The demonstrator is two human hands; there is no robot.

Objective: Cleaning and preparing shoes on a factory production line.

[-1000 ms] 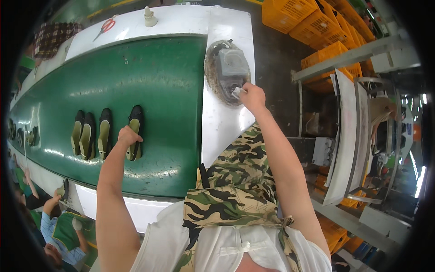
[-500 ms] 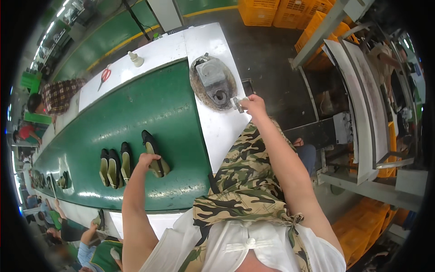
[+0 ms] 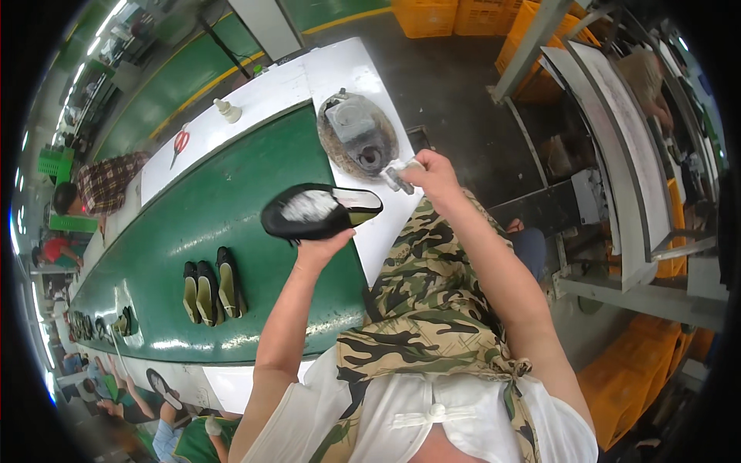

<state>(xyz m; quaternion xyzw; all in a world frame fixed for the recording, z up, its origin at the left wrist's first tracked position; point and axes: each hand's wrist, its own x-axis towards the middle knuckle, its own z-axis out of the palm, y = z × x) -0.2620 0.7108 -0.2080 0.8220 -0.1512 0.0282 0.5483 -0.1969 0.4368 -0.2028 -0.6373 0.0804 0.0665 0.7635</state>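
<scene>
My left hand (image 3: pixel 324 245) grips a black and olive shoe (image 3: pixel 315 212) from below and holds it up over the green surface. A pale, whitish patch shows on the face of the shoe turned up toward me. Pinched in my right hand (image 3: pixel 434 176) is a crumpled whitish-grey wad of cloth (image 3: pixel 395 176). This wad is beside the grey, stained container (image 3: pixel 355 119), which has a dark round opening and sits on a round, crusted tray (image 3: pixel 329 147). Three more black and olive shoes (image 3: pixel 206 293) stand together on the green surface, left of my left forearm.
The green belt-like surface (image 3: pixel 231 201) is edged by a white table (image 3: pixel 270 89). On the white edge lie red-handled scissors (image 3: pixel 180 143) and a small cream bottle (image 3: pixel 228 110). Co-workers sit along the left. Orange crates (image 3: pixel 633 378) and metal racks (image 3: pixel 610 131) stand to the right.
My left hand has lifted the shoe off the green surface, turned it over sideways and brought it right, toward my right hand. The wad in my right hand has shifted slightly nearer me.
</scene>
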